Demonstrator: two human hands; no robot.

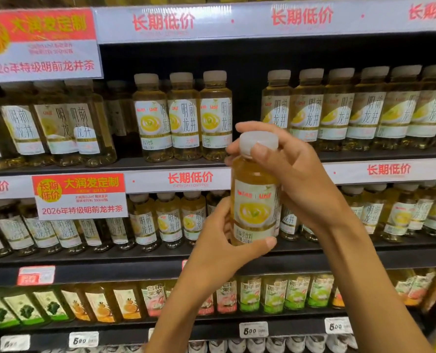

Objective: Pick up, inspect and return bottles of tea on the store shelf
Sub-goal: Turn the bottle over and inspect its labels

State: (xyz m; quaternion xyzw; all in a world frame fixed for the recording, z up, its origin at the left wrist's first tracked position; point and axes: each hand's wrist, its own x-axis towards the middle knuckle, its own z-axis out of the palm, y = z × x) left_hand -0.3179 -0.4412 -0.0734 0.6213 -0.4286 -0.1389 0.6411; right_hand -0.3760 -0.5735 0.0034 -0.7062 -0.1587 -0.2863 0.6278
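Pale yellow tea fills the bottle (pixel 255 189), which is held upright in front of the store shelf (pixel 160 165), off it and level with the gap in the upper row. Its base is cupped by the left hand (pixel 219 240) — thumb curled across the lower label — while the white cap (pixel 259 142) is gripped from the right by the right hand (pixel 295 171). Matching bottles (pixel 183 115) are lined up behind, beneath a red-and-white price sign (pixel 40 44).

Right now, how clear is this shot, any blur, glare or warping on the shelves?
Head view: held bottle and both hands, left hand, right hand, fairly sharp; shelf edges bow from the wide-angle lens; left-side bottles smeared and dimmer; soft glare on the top price strip.
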